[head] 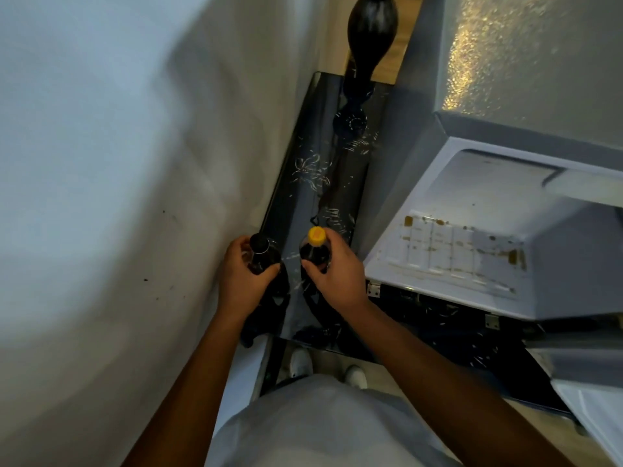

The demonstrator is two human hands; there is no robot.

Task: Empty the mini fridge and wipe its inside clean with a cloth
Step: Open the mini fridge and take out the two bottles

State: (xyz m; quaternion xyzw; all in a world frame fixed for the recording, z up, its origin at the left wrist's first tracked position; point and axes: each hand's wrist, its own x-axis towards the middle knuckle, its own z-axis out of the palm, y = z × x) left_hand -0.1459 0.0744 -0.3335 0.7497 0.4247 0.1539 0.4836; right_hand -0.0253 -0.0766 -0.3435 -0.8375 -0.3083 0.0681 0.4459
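Note:
I look straight down at a dark glass table (323,183) beside the open mini fridge (472,237). My left hand (242,278) grips a dark bottle with a black cap (261,256) standing on the table near its front edge. My right hand (332,271) grips a second dark bottle with a yellow cap (316,246) just to the right of it. The fridge's white inner floor (455,251) shows brown stains and crumbs. No cloth is in view.
A white wall (118,163) runs along the left of the table. A tall black vase (369,35) stands at the table's far end. The fridge door (590,412) hangs open at the lower right. My white shoes (300,364) show below the table.

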